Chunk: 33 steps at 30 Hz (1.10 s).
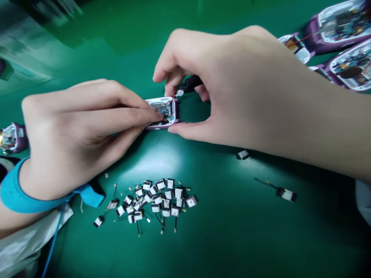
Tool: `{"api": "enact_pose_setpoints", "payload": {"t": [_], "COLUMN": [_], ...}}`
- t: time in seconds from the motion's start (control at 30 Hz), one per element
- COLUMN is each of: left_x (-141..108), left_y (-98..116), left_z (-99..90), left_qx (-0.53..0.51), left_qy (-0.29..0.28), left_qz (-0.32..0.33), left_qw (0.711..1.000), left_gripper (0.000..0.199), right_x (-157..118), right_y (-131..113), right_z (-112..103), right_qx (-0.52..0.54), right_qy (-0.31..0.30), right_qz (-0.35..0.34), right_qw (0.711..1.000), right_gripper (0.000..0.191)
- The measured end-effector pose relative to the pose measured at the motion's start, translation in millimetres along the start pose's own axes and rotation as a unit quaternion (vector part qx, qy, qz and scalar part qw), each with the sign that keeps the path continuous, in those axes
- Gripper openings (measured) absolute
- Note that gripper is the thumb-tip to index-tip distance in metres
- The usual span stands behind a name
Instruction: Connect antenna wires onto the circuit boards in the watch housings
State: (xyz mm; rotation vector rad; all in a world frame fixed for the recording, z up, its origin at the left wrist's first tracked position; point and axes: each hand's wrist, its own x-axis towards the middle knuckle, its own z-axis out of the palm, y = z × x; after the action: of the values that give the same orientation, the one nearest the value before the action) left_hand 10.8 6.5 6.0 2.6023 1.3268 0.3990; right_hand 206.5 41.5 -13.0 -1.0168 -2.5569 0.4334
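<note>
Left hand (87,119) angled inward, fingertips together over the circuit board (167,109); cannot tell if pinching. Right hand (237,81) arched, thumb and finger clamped across open casing's (175,112) right end, mid-bench (217,231).

- Green tabletop (278,243) gives you room to pass at the near right, and beyond both hands at far centre.
- Your left hand (78,127) and right hand (240,85) hem in the open device (169,112).
- Nearer, the module pile (158,199) obstructs you; 2 loose modules (286,194) lie right of it.
- Purple housings (314,33) block far right.
</note>
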Motion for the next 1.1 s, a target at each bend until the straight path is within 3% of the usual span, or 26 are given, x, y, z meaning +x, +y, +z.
{"api": "enact_pose_setpoints", "payload": {"t": [0.37, 0.83, 1.1], "left_x": [-2.0, -0.5, 1.9], "left_y": [-1.2, 0.8, 0.9], "left_z": [3.0, 3.5, 4.8], "left_qx": [0.030, 0.060, 0.061], "left_qy": [0.008, -0.004, -0.001], "left_qz": [0.031, 0.020, 0.049], "left_qw": [0.999, 0.998, 0.997], "left_gripper": [0.019, 0.016, 0.017], "right_x": [1.2, -0.6, -7.1], "right_y": [-0.4, 0.6, -5.2], "right_z": [-0.4, 0.1, -4.4], "right_qx": [0.002, -0.021, -0.038], "right_qy": [0.010, 0.010, 0.019], "right_qz": [0.027, 0.005, 0.008], "right_qw": [1.000, 1.000, 0.999], "right_gripper": [0.040, 0.038, 0.035]}}
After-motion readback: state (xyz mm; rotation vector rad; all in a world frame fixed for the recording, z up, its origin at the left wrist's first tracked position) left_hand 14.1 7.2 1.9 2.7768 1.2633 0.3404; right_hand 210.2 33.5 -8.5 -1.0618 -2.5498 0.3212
